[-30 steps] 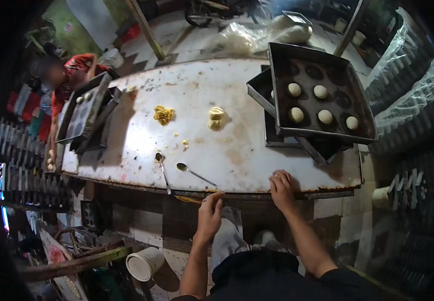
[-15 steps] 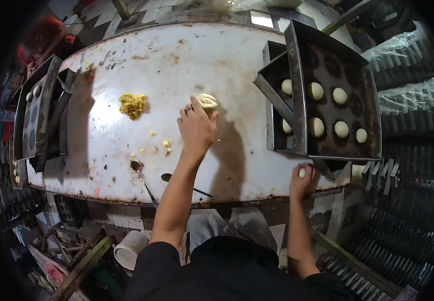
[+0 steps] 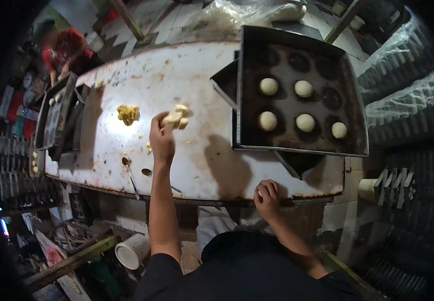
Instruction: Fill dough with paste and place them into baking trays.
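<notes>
My left hand reaches over the middle of the white table, its fingers closed on pale dough. The dough looks lumpy and stretched, partly blurred by motion, with a bit beyond the fingertips. At the table's front edge my right hand is curled into a loose fist, and a small pale bit of dough shows between its fingers. Left of the left hand lies a heap of yellow crumbly filling. A spoon rests on the table nearer to me, next to a dark oval spot and scattered yellow crumbs.
On the right a dark metal tray holding several round dough balls sits across other trays. More trays with dough balls stand at the left end. Beyond them is a person in red. A white bucket stands below the table.
The view has shifted, bringing the right tray closer to the middle. The dough at my left hand now looks pulled out of its rounded shape. My right hand has moved left along the edge.
</notes>
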Demonstrator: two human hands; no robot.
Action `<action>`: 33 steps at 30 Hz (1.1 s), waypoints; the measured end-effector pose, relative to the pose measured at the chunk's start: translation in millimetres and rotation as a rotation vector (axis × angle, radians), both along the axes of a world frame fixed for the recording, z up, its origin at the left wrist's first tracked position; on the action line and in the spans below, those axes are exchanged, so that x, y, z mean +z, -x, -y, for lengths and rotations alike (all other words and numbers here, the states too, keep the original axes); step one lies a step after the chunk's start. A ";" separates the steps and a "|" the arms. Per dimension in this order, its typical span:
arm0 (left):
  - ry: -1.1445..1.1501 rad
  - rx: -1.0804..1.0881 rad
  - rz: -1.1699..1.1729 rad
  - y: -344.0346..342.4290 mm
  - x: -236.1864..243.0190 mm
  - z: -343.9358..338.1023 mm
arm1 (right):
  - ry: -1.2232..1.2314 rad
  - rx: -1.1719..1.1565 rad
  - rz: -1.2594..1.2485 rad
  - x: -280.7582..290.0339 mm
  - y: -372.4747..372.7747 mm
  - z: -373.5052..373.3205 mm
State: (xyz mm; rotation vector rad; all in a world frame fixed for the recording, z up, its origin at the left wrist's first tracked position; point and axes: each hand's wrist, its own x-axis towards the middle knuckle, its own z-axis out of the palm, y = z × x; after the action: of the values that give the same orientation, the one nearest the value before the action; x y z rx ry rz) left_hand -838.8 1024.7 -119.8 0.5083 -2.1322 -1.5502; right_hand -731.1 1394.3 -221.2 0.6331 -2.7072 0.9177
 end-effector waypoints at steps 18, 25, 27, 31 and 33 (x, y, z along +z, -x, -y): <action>-1.144 0.189 -0.499 -117.7 33.6 -78.2 | 0.787 0.299 -0.001 285.4 182.8 -101.5; -0.913 0.185 -0.759 -193.2 63.3 -68.8 | -0.088 0.127 -0.066 199.8 268.9 -124.7; -0.926 0.311 -0.735 -229.2 57.3 -84.8 | 0.269 0.100 -0.232 233.3 205.6 -82.7; -1.013 0.346 -0.580 -267.5 16.6 -103.4 | 0.532 0.278 -0.111 264.7 112.9 -13.2; -1.001 0.396 -0.592 -266.1 12.6 -111.0 | 0.598 0.541 0.235 249.8 88.6 30.8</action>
State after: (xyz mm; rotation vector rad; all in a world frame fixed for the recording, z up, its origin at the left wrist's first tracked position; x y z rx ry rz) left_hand -572.7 1135.7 -107.2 0.6138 -0.6793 -2.0875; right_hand -819.7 1363.5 28.5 1.1863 -2.2530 1.9303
